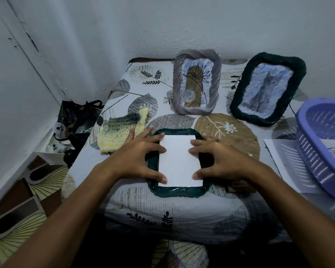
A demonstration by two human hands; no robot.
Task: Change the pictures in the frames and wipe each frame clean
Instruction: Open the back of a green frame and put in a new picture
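Dark green woven picture frame (179, 190) lies face-down at the bench's (124, 202) near edge, long axis running away from the person. White rectangular paper sheet (179, 160) sits in its opening. Left hand (138, 158) and right hand (219, 158) flank it equally near, each grip spread, fingertips pressing the sheet's side edges.

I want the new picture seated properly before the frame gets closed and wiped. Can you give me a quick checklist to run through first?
1. White sheet lies inside the opening of the flat green frame: ok.
2. Sheet sits square to the frame's edges: ok, roughly.
3. Left hand and right hand press on the sheet's side edges: ok.
4. Printed side faces down: cannot tell.
5. Knitted cloth lies nearby for wiping: ok, beside the left hand.
6. Backing piece ready: cannot tell, none seen.
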